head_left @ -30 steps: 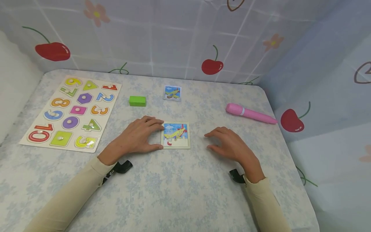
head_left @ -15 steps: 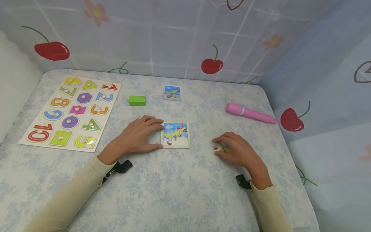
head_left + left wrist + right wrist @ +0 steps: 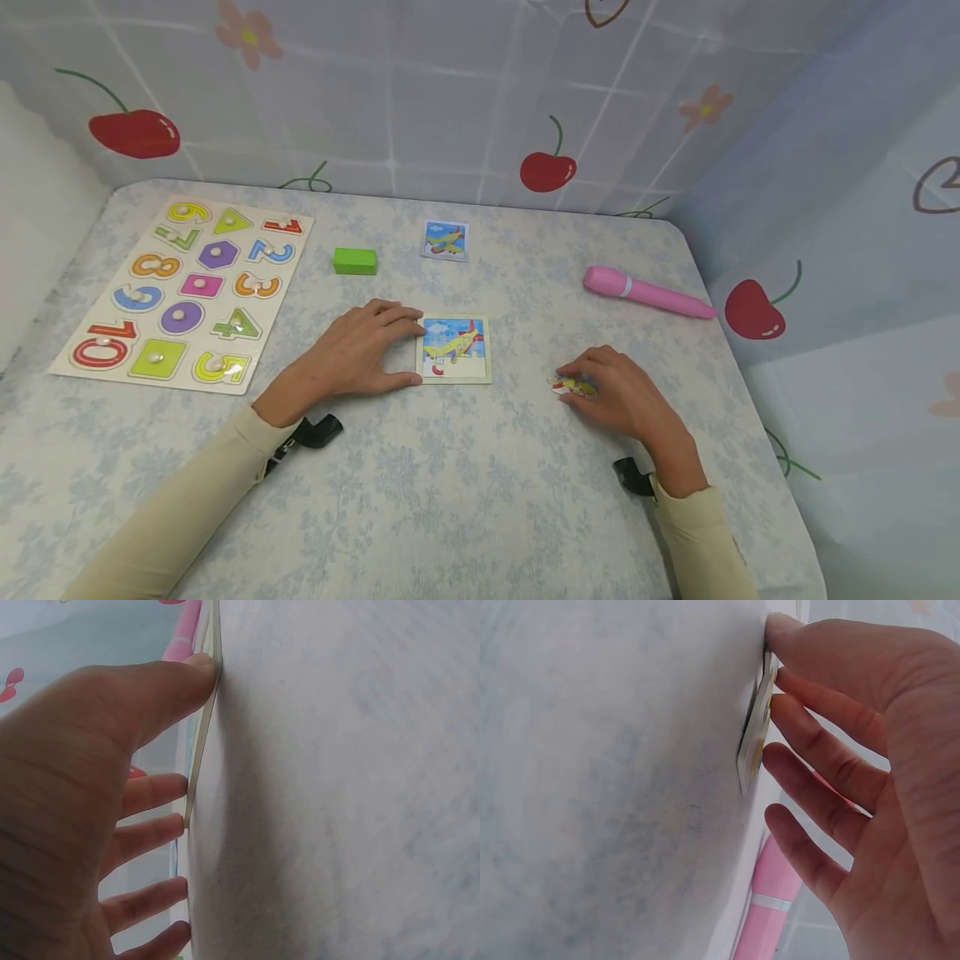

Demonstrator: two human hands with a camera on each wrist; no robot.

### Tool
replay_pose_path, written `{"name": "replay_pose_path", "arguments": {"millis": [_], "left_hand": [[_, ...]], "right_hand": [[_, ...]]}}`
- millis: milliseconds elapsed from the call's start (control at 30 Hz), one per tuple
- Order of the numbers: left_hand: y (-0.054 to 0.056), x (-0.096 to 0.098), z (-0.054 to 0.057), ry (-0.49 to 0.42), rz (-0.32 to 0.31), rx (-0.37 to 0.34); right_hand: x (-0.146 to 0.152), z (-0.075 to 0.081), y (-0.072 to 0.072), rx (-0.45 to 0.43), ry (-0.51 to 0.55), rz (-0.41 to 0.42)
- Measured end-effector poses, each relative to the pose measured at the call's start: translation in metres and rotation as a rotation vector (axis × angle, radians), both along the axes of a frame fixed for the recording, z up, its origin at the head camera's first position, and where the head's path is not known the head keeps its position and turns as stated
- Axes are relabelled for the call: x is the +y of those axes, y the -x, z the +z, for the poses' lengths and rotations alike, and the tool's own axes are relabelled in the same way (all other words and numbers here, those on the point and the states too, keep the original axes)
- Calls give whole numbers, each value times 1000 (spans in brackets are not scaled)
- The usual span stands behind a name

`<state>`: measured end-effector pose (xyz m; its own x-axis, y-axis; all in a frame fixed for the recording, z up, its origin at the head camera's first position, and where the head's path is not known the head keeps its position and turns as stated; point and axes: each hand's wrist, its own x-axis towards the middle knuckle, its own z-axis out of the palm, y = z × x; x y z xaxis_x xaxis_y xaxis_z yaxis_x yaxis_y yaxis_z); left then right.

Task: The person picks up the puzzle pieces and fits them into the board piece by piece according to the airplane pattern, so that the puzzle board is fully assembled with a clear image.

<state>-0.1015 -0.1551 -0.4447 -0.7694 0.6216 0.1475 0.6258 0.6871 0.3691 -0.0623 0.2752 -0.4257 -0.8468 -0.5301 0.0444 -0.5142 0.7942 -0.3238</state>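
Note:
A small square puzzle board (image 3: 453, 377) with an airplane picture lies mid-table, a pale gap along its lower right. My left hand (image 3: 356, 350) rests at its left side, thumb and fingertips touching the two left corners. The left wrist view shows its fingers (image 3: 154, 791) fairly straight and the thumb (image 3: 180, 684) against the board's edge (image 3: 201, 739). To the right, my right hand (image 3: 618, 392) pinches a yellow and red jigsaw puzzle piece (image 3: 570, 386) low over the table. Its slightly tilted edge shows at the fingertips in the right wrist view; whether more pieces lie beneath is unclear.
At the left lies a number-and-shape peg board (image 3: 247, 312). A green block (image 3: 356, 262) and a small airplane picture card (image 3: 446, 240) are farther back. A pink marker-shaped stick (image 3: 660, 298) lies at the right. Cherry-patterned cloth (image 3: 450, 108) hangs behind the table.
My right hand has moved right and slightly nearer the front edge. The jigsaw puzzle piece, hidden a second ago, now shows between its thumb and fingers. My left hand stays on the board.

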Motion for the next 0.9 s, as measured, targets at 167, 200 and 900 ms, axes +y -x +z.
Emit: {"name": "replay_pose_path", "arguments": {"millis": [167, 200, 900], "left_hand": [[0, 0, -1, -3, -2, 1], [0, 0, -1, -3, -2, 3], [1, 1, -1, 13, -3, 4]], "right_hand": [[-1, 0, 1, 25, 16, 31], [-1, 1, 1, 35, 18, 41], [-41, 16, 20, 57, -8, 106]]}}
